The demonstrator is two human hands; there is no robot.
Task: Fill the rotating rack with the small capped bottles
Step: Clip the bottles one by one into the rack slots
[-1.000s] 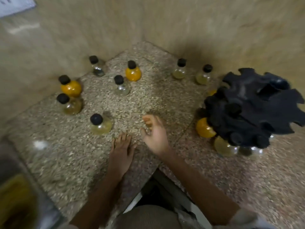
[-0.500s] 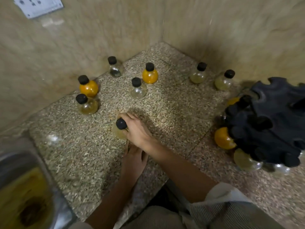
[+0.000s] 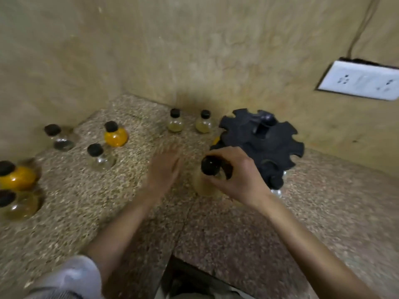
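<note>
1. Bottles with black caps stand loose on the speckled counter (image 3: 90,212): I count seven of them, plus one more in a hand.
2. Two of the loose ones are orange: one near the corner (image 3: 116,137) and one at the far left edge (image 3: 16,177).
3. Two are clear: one by the left wall (image 3: 61,140) and one nearer the middle (image 3: 101,160).
4. Three hold pale yellowish liquid: one at the left edge (image 3: 19,206), just in front of the orange one, and two side by side at the back wall (image 3: 175,124) (image 3: 204,125), just left of the rack.
5. One black rack (image 3: 262,145), with a notched rim, sits on the right part of the counter; a few bottles hang under it, too hidden to count.
6. The right hand (image 3: 236,176) grips the eighth bottle (image 3: 207,182), pale yellow, fingers round its neck below the cap, right beside the rack's near-left edge.
7. The left hand (image 3: 165,169) is open, fingers spread, blurred, holding nothing, just left of that bottle.
8. One white socket plate (image 3: 359,82) is on the right wall, a cable running up from it.
</note>
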